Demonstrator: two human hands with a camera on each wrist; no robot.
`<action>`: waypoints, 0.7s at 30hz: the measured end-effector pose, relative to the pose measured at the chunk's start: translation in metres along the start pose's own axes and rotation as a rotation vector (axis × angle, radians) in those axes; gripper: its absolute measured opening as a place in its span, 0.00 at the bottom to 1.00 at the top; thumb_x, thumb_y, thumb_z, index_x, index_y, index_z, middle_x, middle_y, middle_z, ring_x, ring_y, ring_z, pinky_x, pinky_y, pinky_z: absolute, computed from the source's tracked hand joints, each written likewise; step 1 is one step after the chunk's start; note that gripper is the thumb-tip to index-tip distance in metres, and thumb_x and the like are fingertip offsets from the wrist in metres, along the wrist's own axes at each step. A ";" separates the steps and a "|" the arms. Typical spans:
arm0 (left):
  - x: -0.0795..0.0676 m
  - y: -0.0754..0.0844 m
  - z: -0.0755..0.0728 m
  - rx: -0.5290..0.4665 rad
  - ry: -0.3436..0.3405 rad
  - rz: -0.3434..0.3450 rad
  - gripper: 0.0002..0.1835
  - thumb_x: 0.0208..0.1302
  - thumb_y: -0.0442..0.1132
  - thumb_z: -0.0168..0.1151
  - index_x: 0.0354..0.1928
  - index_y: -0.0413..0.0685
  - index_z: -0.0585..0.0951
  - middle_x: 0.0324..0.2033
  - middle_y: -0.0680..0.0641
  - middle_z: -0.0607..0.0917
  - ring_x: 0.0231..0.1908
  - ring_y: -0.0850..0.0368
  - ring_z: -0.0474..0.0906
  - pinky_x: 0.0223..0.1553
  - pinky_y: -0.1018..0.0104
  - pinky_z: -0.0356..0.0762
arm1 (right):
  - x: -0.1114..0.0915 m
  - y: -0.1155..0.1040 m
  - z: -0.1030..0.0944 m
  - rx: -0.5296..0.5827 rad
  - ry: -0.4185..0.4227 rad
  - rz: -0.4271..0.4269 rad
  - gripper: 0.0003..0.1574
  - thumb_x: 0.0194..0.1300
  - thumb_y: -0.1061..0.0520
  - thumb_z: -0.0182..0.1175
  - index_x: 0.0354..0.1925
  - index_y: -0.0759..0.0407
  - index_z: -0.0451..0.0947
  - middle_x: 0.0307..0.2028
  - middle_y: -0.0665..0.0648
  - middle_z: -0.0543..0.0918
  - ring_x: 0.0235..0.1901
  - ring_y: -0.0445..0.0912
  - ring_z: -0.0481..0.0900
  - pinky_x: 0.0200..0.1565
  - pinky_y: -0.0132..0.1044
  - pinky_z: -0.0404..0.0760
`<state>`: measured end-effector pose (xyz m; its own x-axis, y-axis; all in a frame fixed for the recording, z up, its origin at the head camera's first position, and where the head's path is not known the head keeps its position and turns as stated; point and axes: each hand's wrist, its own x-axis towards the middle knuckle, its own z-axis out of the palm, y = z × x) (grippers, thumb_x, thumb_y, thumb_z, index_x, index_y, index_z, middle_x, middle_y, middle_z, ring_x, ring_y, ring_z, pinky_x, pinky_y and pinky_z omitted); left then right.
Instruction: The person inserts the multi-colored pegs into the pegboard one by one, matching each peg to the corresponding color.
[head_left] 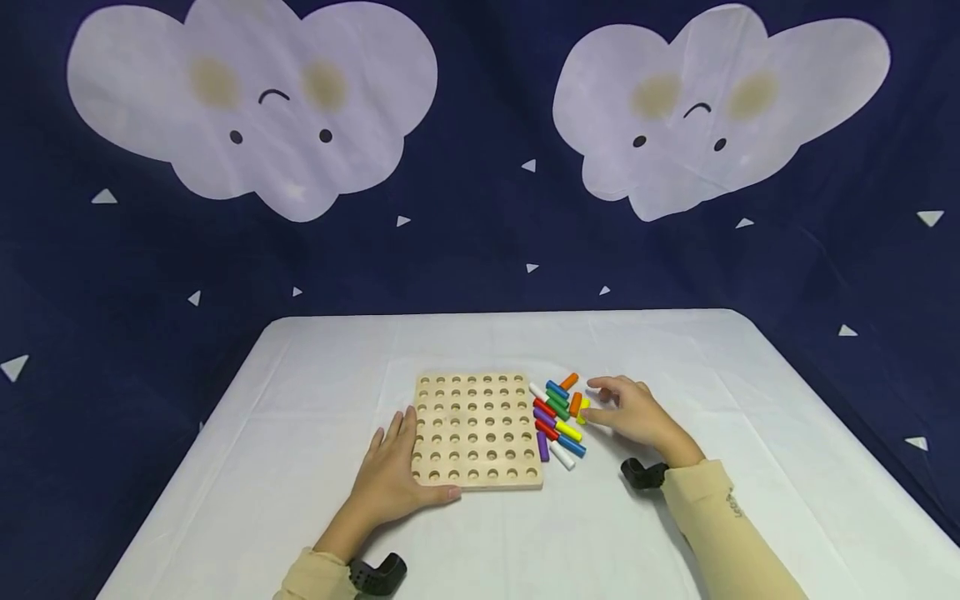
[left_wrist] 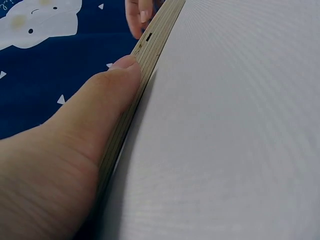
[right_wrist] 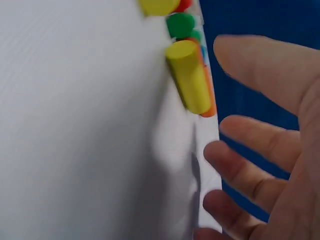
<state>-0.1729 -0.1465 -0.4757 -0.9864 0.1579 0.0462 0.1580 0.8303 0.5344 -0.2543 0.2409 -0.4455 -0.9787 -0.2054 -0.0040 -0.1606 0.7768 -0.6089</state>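
A square wooden pegboard with rows of round holes lies flat on the table. My left hand rests at its front left corner, fingers straight along the left side and thumb on the front edge. In the left wrist view that thumb presses against the layered edge. Coloured pegs lie in a pile right of the board. Fingers spread, my right hand hovers at the pile's right side, with nothing seen between thumb and fingers. Nearest to it are a yellow peg and an orange peg.
The pile also has purple, white, blue, red and green pegs, some touching the board's right side. A white cloth covers the table. Behind it hangs a dark blue curtain with clouds.
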 end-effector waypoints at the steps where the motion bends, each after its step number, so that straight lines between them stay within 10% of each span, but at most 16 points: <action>1: 0.000 0.000 0.000 0.000 -0.001 -0.001 0.84 0.26 0.83 0.68 0.78 0.36 0.43 0.78 0.37 0.50 0.79 0.42 0.42 0.78 0.44 0.35 | 0.001 0.001 0.002 -0.021 0.003 0.017 0.40 0.58 0.39 0.70 0.62 0.58 0.76 0.48 0.58 0.81 0.48 0.54 0.71 0.47 0.44 0.72; 21: 0.002 0.000 -0.002 0.017 -0.020 0.004 0.84 0.27 0.84 0.67 0.78 0.37 0.42 0.78 0.39 0.48 0.79 0.44 0.40 0.79 0.45 0.34 | 0.002 0.009 0.013 0.162 -0.016 -0.026 0.31 0.55 0.51 0.75 0.56 0.54 0.78 0.38 0.51 0.84 0.32 0.47 0.75 0.34 0.33 0.75</action>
<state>-0.1745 -0.1469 -0.4739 -0.9846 0.1720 0.0312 0.1629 0.8386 0.5198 -0.2563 0.2392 -0.4614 -0.9720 -0.2349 0.0015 -0.1618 0.6651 -0.7290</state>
